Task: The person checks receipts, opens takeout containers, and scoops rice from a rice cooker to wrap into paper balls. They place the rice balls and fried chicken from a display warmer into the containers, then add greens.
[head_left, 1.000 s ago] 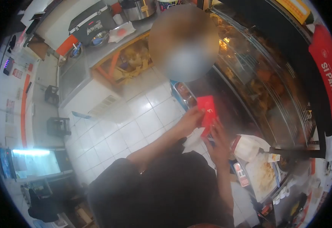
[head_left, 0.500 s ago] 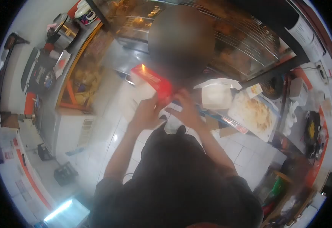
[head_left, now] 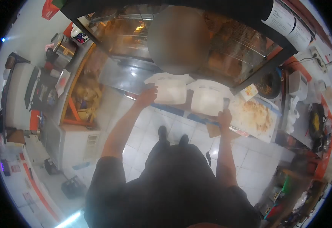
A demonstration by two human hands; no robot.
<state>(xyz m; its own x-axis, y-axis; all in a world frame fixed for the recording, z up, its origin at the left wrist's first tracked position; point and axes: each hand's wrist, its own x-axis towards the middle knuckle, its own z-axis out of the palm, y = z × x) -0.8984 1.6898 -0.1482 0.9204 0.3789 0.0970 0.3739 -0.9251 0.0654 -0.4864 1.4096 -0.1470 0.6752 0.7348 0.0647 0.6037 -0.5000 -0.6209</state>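
Side by side on the counter's edge are two open food boxes, white inside, with lids raised toward the back. At the left box (head_left: 170, 91), my left hand (head_left: 147, 96) is closed over its left wall. My right hand (head_left: 224, 117) pinches the front right corner of the right box (head_left: 207, 100); its fingers are partly hidden. Both boxes look bare inside. Just right of my right hand is a white cutting board (head_left: 254, 118) covered with brown and orange food stains.
A glass display case (head_left: 129, 32) with food stands behind the counter. Near the board are a small white card or paper (head_left: 249, 92) with orange specks and a dark bowl (head_left: 269, 83). A wooden-edged bin (head_left: 84, 89) of yellowish food stands at left.
The red box that was between both hands is gone from there; an open box now stands left of the other one. My hands have moved apart, one to each box.
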